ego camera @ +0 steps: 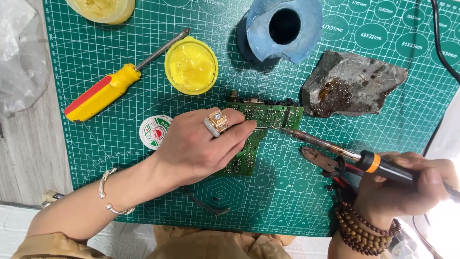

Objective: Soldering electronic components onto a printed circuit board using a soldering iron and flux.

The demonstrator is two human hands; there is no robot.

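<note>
Board: green circuit board (258,125) at frame centre on the green cutting mat (120,158), long axis running from upper right down to lower left.
Left hand (201,144): resting on the board, fingers pinched narrow on a thin wire beside the solder point; nearer of the two.
Right hand (407,184): lower right, closed around the soldering iron (335,149); tip pointing up-left, touching the board's right edge.
Labels: round white solder spool (154,132) with red and green label, left of the wrist.
Containers: open yellow flux tin (191,65) above; red-yellow screwdriver (108,88) upper left.
Pliers (330,165): under the iron.
</note>
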